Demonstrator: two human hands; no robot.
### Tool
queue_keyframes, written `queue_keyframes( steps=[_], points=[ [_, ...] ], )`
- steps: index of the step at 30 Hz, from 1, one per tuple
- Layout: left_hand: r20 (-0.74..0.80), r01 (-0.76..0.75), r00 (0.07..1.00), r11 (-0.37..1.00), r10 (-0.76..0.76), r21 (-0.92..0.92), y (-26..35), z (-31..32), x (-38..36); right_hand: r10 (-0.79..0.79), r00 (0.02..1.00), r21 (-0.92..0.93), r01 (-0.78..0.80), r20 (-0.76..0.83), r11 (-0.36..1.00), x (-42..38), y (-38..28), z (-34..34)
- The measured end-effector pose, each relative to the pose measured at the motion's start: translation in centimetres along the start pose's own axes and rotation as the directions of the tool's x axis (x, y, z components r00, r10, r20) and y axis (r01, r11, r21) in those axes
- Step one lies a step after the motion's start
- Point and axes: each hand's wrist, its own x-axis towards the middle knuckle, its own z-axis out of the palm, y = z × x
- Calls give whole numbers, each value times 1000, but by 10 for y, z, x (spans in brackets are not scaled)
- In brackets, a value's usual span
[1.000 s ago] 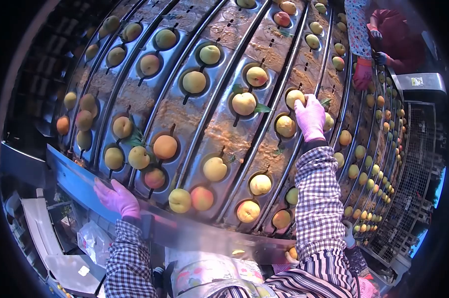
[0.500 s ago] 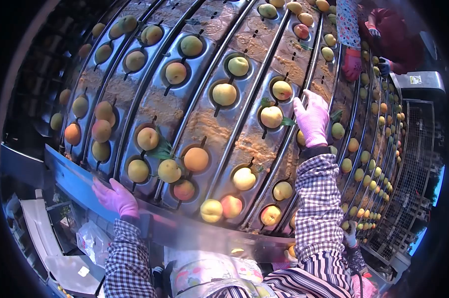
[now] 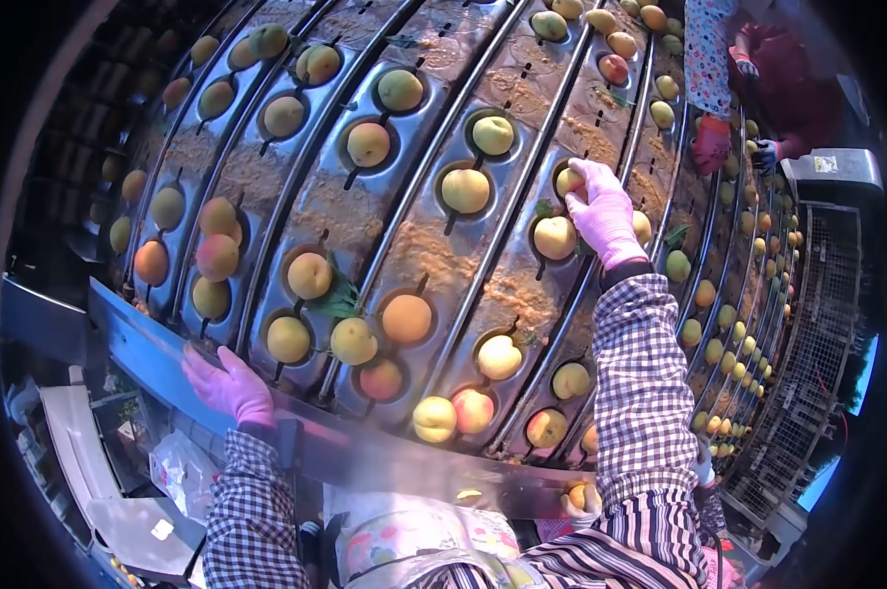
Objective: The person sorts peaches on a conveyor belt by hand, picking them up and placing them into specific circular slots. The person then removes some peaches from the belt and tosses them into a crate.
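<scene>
My right hand [image 3: 605, 214], in a pink glove, reaches over the metal conveyor and has its thumb and fingers closed around a yellow peach [image 3: 567, 183], which they partly cover. Just below that hand lies another pale yellow peach [image 3: 555, 238] in the same tray row, with green leaves beside it. My left hand [image 3: 232, 387], also gloved in pink, is open and holds nothing. It rests at the blue side rail [image 3: 149, 344], fingers spread toward the belt.
Several peaches sit in round hollows of the conveyor slats [image 3: 429, 257], which carry brown pulp smears. A leaf sprig [image 3: 337, 297] lies among them. Across the belt, a co-worker's red-gloved hand [image 3: 710, 145] hangs over the slats. A wire-mesh panel [image 3: 787, 363] stands at right.
My right hand has moved left and closed on a peach. The slats and fruit have shifted slightly rightward in view. My left hand stays at the rail.
</scene>
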Motion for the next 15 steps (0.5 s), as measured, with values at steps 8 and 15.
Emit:
queue_keyframes(
  steps=[8,15],
  points=[
    [1,5,1000,1000,-5,3,0,-1,1,-120,974,-23,118,-191,993,-7,1,2],
    [10,6,1000,1000,-6,-5,-4,1,0,48,958,-224,17,282,974,-59,-58,-33]
  ],
)
